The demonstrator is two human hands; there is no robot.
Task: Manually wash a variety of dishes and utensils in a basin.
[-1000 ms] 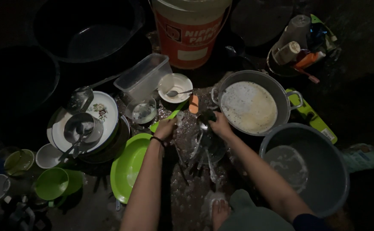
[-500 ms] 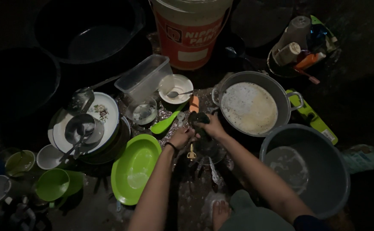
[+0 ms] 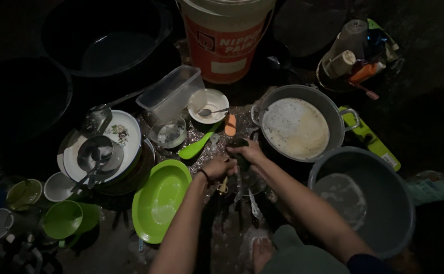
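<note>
Fingers of the right hand (image 3: 250, 150) curl closed around a dark scrubbing pad (image 3: 236, 144), pressing it against a piece of cutlery (image 3: 238, 177) that the left hand (image 3: 219, 166) grips with its fingers folded shut. The two hands meet just in front of the person, above a small heap of wet utensils (image 3: 252, 200) lying on the dark, foamy ground; exactly which utensil is being held is hard to tell in the dim light. A bare foot (image 3: 260, 252) shows below the heap.

Just right of the hands stands a metal pot (image 3: 333, 109) filled with sudsy water, and beyond it, lower right, a grey basin (image 3: 389, 203) with a little water in it. To the left of the hands lies a green oval dish (image 3: 158, 200), with a green spoon (image 3: 196, 144) above it and an orange-handled item (image 3: 230, 124) near the pot. Farther up sit a small white bowl (image 3: 209, 101) holding a spoon, a glass bowl (image 3: 168, 133) and a clear plastic container (image 3: 171, 90). An orange and white bucket (image 3: 224, 35) stands at the top. On the far left a floral plate (image 3: 123, 133) carries metal ladles (image 3: 94, 152), with green cups (image 3: 62, 218) below it.
</note>
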